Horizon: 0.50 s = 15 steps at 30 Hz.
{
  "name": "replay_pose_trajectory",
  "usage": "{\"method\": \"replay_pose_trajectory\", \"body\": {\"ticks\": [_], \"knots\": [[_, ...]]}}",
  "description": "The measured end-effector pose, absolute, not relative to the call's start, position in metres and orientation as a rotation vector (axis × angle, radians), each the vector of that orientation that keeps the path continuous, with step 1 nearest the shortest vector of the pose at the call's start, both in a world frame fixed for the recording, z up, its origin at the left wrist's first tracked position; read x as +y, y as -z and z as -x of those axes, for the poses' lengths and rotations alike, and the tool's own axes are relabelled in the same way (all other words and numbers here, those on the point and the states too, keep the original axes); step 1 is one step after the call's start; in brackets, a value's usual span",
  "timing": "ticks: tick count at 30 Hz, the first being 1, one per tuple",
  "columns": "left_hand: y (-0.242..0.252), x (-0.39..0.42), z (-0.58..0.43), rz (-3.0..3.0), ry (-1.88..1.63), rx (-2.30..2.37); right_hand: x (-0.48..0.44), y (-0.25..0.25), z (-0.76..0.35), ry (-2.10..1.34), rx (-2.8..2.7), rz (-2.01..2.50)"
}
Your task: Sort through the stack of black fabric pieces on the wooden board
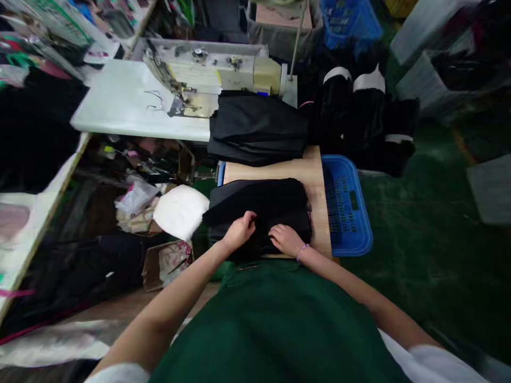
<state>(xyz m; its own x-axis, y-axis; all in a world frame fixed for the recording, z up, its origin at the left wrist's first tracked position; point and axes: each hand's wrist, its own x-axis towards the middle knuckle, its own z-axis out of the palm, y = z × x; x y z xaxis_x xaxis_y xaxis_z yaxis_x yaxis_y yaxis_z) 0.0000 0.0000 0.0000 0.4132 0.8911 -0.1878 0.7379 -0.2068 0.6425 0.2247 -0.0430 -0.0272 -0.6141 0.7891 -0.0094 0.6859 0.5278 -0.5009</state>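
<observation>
Green floor (419, 218) of a cluttered sewing rm. is seen from above, w/ a white worktop (120, 96) at upper L, on which a sewing machine (235, 74) is set. Nearer the camera, a wooden board (321, 213) is laid across a blue basket (362, 213), its R end showing. A stack of blk cloth (263, 199) is placed on the board; a 2nd blk pile (257, 127) is draped by the machine, over the worktop's near edge. Both hands are rested on the nearer stack: L hand (241, 230) w/ fingers curled, R hand (285, 239) w/ fingers slightly bent, pink bracelet (302, 252) worn at the wrist. Whether cloth is pinched by either can't be told. Just L of the stack, a white pad (181, 213) is seen.
</observation>
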Motion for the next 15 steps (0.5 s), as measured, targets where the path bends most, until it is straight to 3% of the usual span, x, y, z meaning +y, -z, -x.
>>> {"method": "replay_pose_trajectory", "body": {"ticks": [10,15], "knots": [[0.004,-0.009,0.013,-2.132,-0.288,1.084,-0.024,0.022,-0.223,-0.717,-2.401,1.320],[0.000,-0.012,0.008,-2.077,-0.350,1.150,-0.021,0.012,-0.222,-0.666,-2.365,1.289]]}}
